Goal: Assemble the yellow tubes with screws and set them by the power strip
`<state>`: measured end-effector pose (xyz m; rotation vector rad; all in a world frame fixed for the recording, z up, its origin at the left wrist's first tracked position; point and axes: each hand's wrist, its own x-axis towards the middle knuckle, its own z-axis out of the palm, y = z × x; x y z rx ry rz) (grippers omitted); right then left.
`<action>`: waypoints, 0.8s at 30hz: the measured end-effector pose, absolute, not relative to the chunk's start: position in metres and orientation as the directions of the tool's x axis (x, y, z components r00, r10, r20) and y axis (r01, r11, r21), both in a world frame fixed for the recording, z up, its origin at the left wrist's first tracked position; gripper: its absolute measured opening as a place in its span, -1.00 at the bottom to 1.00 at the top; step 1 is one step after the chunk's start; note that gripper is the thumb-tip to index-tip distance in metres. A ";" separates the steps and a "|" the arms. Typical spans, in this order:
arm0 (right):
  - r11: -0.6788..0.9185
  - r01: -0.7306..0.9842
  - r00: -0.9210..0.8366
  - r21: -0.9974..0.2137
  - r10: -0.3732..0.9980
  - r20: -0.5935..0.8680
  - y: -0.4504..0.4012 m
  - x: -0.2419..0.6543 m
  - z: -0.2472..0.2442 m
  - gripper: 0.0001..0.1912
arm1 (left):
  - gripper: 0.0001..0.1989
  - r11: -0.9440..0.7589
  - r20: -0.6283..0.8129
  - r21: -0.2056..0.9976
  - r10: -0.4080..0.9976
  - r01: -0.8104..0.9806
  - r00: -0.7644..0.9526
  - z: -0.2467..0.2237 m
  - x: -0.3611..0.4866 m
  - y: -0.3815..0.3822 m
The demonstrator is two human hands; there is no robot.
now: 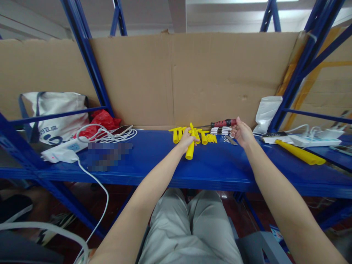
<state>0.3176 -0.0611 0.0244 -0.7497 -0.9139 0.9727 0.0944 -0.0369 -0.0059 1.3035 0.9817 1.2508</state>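
Observation:
My left hand [188, 138] is closed round a yellow T-shaped plastic part [189, 151], above the blue shelf [154, 156]. Its wide round end points down toward me. My right hand [242, 132] has its fingers wrapped at the handle end of a screwdriver [222, 123] with a dark red and black grip, whose shaft points left toward the yellow part. Similar yellow parts [175, 136] lie behind and beside my left hand. Small yellow pieces [211, 138] are to their right, then a stack of white strips [220, 130]. Small metal pieces [230, 140] lie near my right hand.
A cardboard sheet [137, 77] stands behind the shelf. At left are a cloth bag [62, 110], red plastic [103, 119], and a white power strip [64, 149] with cables. At right are a white pouch [266, 113], a long yellow piece [299, 152] and another power strip [315, 140].

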 end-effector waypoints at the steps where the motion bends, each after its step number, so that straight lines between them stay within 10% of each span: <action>1: 0.371 -0.359 0.273 -0.856 0.919 0.284 -0.061 0.317 0.025 -0.57 | -0.26 -0.132 0.143 0.987 0.981 -0.093 0.128 -0.006 0.094 -0.037; 24: 0.366 -0.272 0.418 -0.890 0.878 0.233 -0.064 0.312 0.027 -0.77 | -0.25 -0.156 0.166 0.985 0.971 -0.070 0.173 -0.009 0.094 -0.033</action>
